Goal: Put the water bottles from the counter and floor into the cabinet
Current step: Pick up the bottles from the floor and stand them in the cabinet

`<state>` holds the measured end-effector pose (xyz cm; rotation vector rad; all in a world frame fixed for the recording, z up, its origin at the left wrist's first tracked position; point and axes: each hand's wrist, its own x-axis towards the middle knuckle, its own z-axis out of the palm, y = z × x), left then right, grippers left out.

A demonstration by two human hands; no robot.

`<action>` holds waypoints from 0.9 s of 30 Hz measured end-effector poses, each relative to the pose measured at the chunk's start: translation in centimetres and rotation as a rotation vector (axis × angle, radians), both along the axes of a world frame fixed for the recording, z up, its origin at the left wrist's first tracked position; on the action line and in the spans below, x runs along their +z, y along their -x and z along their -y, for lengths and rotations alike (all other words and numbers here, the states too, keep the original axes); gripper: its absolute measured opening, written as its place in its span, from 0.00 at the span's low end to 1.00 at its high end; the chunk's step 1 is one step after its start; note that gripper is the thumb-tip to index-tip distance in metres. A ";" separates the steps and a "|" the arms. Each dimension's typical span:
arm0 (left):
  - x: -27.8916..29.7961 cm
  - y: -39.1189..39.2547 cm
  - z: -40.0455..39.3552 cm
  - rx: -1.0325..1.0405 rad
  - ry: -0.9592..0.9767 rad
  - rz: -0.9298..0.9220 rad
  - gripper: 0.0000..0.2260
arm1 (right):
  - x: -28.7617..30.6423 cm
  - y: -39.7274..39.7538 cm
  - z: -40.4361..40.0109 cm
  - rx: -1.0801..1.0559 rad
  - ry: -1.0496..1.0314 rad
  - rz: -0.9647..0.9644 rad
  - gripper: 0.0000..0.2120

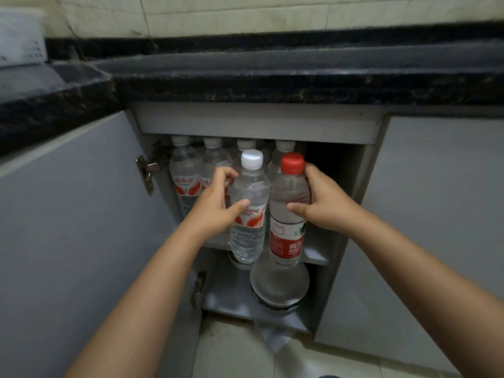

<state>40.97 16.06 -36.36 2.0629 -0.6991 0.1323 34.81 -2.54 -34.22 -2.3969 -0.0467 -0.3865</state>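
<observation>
Cabinet (351, 186) under the dark stone counter (272, 85) stands open, door (68, 214) swung out to the left. Left hand (215, 205) grips the white-capped bottle (249, 211), thumb across its near face, fingers curled round its left side. Right hand (324, 203) grips the red-capped bottle (289, 214) just beside it, thumb on the front, fingers wrapped round the right side. Both bottles upright, touching or nearly so, held at the front edge of the upper shelf (316, 255). Row of white-capped bottles (188, 173) stands far back on that shelf. A large clear container (279, 285) sits on the lower shelf, beneath the red-capped bottle.
</observation>
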 end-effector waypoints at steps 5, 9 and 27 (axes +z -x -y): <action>1.4 -0.6 -0.4 0.013 -0.120 -0.019 0.34 | 0.3 -0.3 -0.9 -0.076 0.010 0.010 0.29; 1.2 0.0 -0.3 0.041 -0.115 0.016 0.34 | 0.1 -0.3 -1.2 -0.137 -0.011 0.047 0.29; -0.1 0.9 0.6 0.105 0.017 0.063 0.29 | -0.1 0.2 -1.4 -0.137 -0.094 0.102 0.22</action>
